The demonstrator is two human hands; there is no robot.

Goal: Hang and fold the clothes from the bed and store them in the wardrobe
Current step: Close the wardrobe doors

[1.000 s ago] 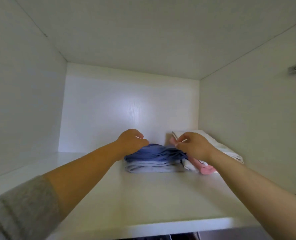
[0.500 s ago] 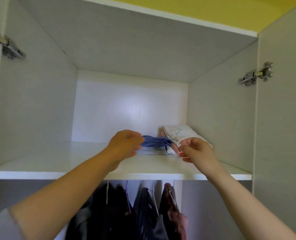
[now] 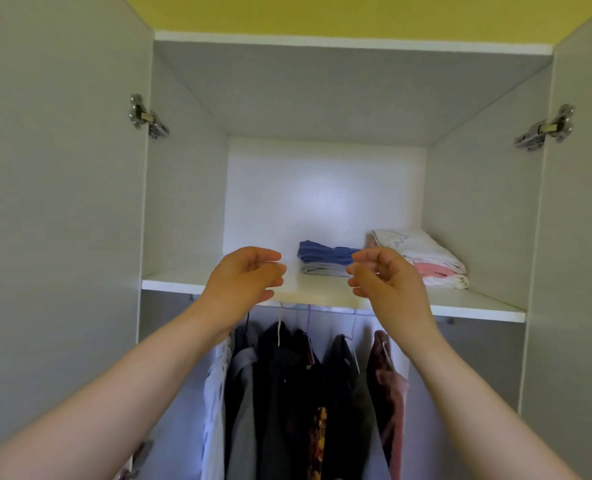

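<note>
Facing an open wardrobe (image 3: 322, 188), a person holds both hands up in front of its upper shelf (image 3: 478, 303). The left hand (image 3: 246, 278) and right hand (image 3: 384, 282) hover near each other but apart. Their fingers are loosely curled with a gap to the thumbs, gripping nothing and touching no cloth. Folded clothes lie on the shelf's right half, behind the hands: a blue pile (image 3: 325, 259) and, just beside it against the right wall, a white pile (image 3: 429, 258). Hanging clothes (image 3: 287, 393) fill the rail below the shelf.

Storing looks well along: folded pieces are shelved, others hang, and the hands carry nothing. The bed is out of view, so whether more clothes wait there cannot be told.

Counts: two hands, one shelf and two folded piles. The blue pile shows two layers, blue over grey. The white pile shows at least three: white, pink, white. The hanging pieces overlap; there are about six, exact number unclear. Two doors (image 3: 59, 202) stand open, each showing one hinge (image 3: 147, 116).
</note>
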